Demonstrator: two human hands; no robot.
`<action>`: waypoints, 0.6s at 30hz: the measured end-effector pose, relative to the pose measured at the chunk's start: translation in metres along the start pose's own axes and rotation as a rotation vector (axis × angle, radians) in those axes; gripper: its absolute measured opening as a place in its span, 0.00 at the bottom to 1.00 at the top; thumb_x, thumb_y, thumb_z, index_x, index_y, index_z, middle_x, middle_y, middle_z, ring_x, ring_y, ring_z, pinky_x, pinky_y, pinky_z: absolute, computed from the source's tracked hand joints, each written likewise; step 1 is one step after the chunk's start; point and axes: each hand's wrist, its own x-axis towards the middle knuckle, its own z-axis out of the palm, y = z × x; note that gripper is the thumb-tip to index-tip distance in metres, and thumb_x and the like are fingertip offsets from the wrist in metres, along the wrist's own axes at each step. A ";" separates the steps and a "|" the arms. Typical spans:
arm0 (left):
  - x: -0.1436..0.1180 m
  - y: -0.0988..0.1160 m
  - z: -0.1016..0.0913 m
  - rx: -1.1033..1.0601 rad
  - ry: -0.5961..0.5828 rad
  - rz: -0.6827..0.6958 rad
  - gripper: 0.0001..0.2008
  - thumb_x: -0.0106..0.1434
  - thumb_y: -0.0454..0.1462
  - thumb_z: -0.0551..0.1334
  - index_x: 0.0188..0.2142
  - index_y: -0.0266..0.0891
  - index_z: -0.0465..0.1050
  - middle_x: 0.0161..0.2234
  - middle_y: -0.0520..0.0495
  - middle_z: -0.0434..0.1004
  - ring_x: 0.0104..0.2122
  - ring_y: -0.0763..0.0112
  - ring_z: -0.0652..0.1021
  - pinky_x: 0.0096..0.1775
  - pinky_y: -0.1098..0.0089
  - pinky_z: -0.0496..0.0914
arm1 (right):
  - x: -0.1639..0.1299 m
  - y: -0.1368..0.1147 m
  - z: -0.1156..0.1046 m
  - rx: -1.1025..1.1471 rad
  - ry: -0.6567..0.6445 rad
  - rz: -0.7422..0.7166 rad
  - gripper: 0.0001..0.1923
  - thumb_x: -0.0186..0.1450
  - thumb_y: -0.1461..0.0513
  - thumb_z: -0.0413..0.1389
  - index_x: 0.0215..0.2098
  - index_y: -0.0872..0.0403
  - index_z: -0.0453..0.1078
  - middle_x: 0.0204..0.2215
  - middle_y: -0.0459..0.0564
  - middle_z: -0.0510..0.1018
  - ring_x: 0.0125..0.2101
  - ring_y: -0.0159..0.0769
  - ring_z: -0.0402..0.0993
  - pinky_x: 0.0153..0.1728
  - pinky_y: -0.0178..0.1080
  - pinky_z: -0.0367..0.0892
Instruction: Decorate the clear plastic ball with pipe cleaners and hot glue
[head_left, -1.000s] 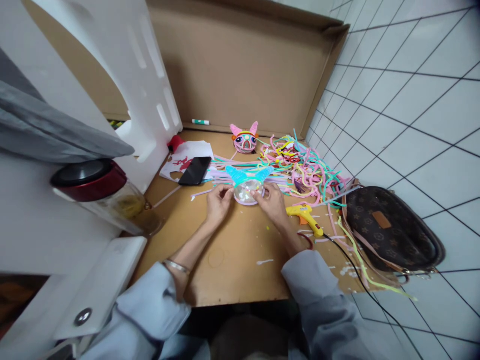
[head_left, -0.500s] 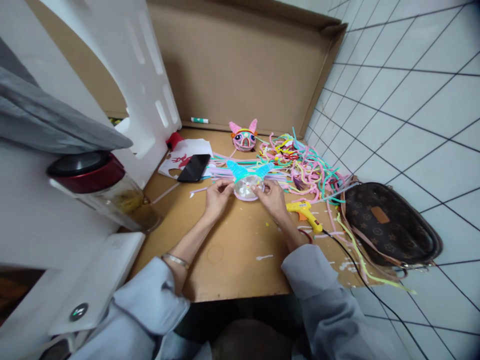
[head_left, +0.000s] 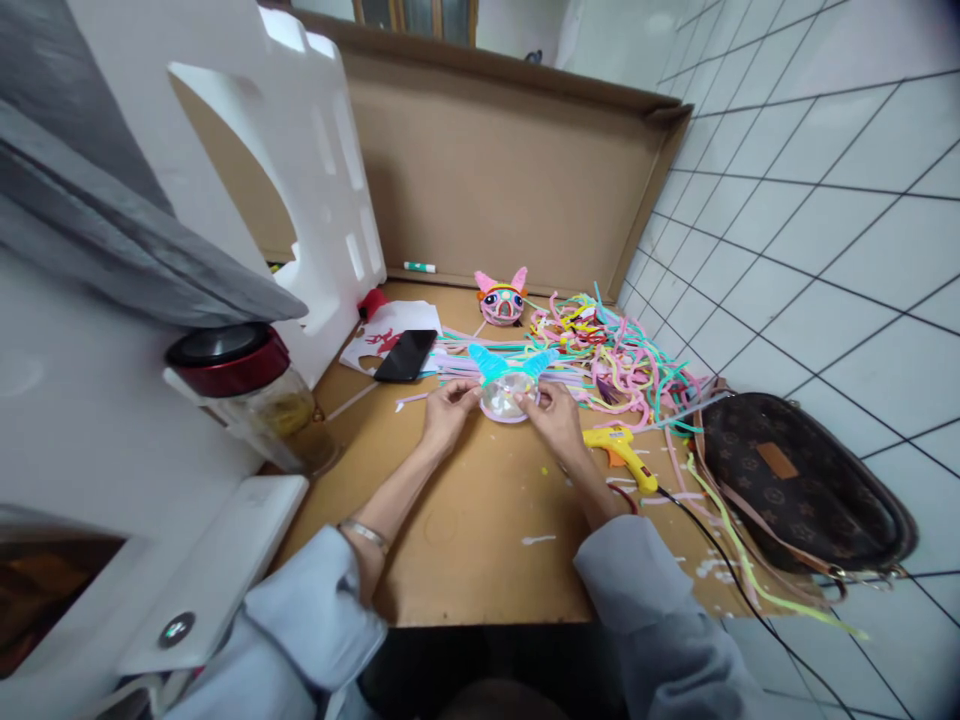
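Between my hands is a clear round plastic piece with a pale purple rim and two blue fuzzy ears of pipe cleaner on top. My left hand pinches its left edge with thumb and fingertips. On the other side, my right hand grips the right edge, its thumb lying over the front of the clear part. Behind it lie straight pipe cleaners in pink, green and purple. Farther back sits a finished-looking pink animal head with ears and big eyes.
A yellow hot glue gun with a black cord lies right of my right hand. Tangled pipe cleaners and a brown patterned bag are at the right. A phone on paper and a glass bottle are at the left.
The whole view has shifted, so the scene sits slightly lower and to the right. Both hands keep the same hold on the eared plastic piece.
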 end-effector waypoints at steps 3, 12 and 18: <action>0.000 -0.001 -0.002 0.082 -0.002 0.062 0.15 0.52 0.47 0.69 0.29 0.37 0.76 0.29 0.47 0.80 0.29 0.68 0.77 0.37 0.67 0.72 | 0.000 0.001 0.001 0.014 -0.002 0.001 0.19 0.57 0.48 0.62 0.34 0.55 0.76 0.36 0.55 0.78 0.35 0.43 0.75 0.43 0.46 0.72; -0.006 0.000 -0.008 0.521 0.011 0.423 0.10 0.61 0.39 0.60 0.33 0.39 0.80 0.35 0.42 0.84 0.35 0.62 0.81 0.43 0.62 0.74 | -0.003 0.000 0.003 -0.106 0.039 -0.092 0.14 0.60 0.51 0.62 0.34 0.53 0.75 0.34 0.53 0.78 0.38 0.43 0.73 0.42 0.43 0.69; -0.007 -0.002 -0.010 0.674 -0.026 0.574 0.10 0.62 0.36 0.57 0.35 0.38 0.78 0.35 0.40 0.83 0.34 0.62 0.80 0.42 0.63 0.75 | -0.005 -0.005 0.003 -0.137 0.032 -0.099 0.13 0.60 0.53 0.63 0.35 0.54 0.75 0.37 0.54 0.78 0.41 0.44 0.74 0.45 0.43 0.69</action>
